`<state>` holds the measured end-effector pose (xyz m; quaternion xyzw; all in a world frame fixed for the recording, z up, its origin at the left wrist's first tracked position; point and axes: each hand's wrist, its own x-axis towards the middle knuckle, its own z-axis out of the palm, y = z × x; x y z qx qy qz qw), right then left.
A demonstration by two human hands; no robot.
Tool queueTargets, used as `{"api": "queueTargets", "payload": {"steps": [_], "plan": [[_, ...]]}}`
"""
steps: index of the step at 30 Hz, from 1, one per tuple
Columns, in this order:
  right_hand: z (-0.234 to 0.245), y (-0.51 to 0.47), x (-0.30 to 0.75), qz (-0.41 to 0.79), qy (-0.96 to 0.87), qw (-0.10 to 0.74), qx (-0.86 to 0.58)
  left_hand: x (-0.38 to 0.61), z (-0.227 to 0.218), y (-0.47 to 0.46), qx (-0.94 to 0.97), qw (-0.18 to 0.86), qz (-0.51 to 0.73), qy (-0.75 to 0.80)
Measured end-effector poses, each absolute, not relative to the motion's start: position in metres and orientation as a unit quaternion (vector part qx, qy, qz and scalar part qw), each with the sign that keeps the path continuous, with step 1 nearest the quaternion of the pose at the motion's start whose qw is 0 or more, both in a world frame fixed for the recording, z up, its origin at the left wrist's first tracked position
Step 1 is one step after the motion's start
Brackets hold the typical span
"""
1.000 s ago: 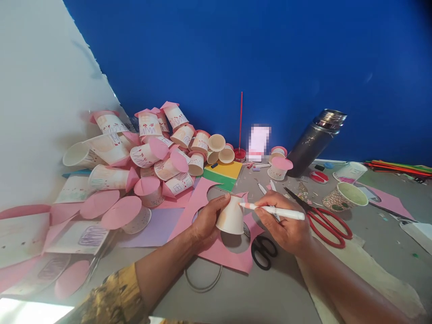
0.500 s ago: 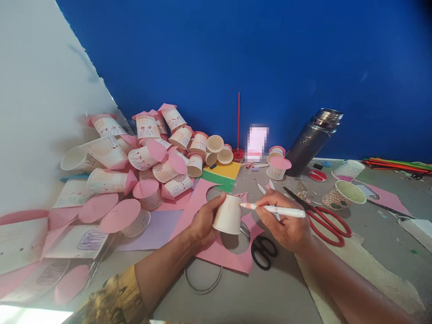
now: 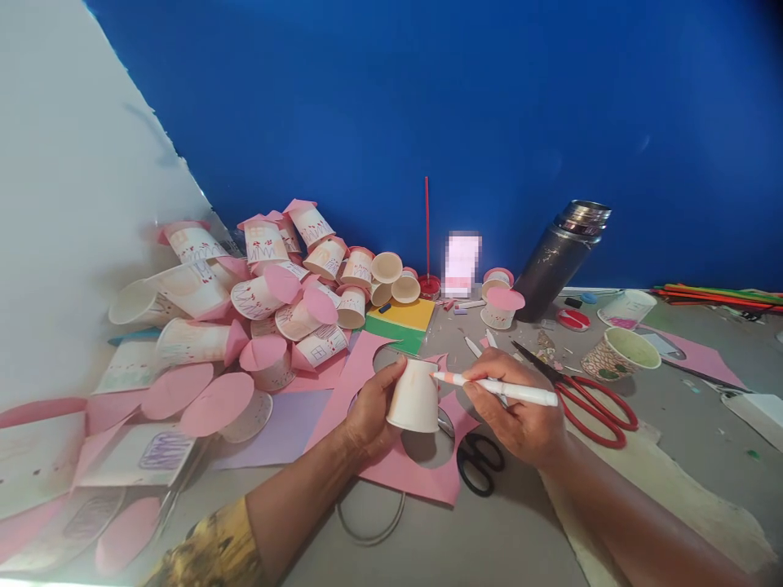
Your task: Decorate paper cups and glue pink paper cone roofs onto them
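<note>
My left hand (image 3: 374,408) is closed around the left side of a white paper cup (image 3: 414,399), which is upside down with its wide rim low. Faint peach strokes show on the cup's side. In my right hand (image 3: 517,408) is a white felt-tip marker (image 3: 507,389) with a peach-coloured front end, pinched between thumb and fingers. Its tip meets the cup's upper right side. Beneath the cup lies a pink paper sheet (image 3: 416,481) with round holes cut from it. Black-handled scissors (image 3: 481,463) rest beside the sheet, their blades partly hidden.
Decorated paper cups (image 3: 257,297) with pink paper tops are heaped on the left. Red-handled scissors (image 3: 603,412) lie by my right hand. Behind them stand a dark flask (image 3: 554,265) and a patterned cup (image 3: 617,355). A blue wall (image 3: 428,98) closes the back.
The camera view has shifted slightly. Both hands keep their hold, and the marker tip stays at the cup's upper right side.
</note>
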<state>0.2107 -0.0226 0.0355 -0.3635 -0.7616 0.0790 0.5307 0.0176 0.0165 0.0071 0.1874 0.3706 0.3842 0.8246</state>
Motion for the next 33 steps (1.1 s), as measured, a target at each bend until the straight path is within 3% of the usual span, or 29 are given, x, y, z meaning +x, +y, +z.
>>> {"api": "queueTargets", "payload": {"steps": [9, 33], "plan": [[0.0332, -0.0233, 0.2084, 0.095, -0.780, 0.526, -0.325, 0.0189, 0.0017, 0.0110, 0.260, 0.804, 0.384, 0.372], [0.0384, -0.0242, 0.2091, 0.073, -0.765, 0.537, -0.348, 0.0153, 0.0004, 0.0130, 0.226, 0.837, 0.363, 0.342]]}}
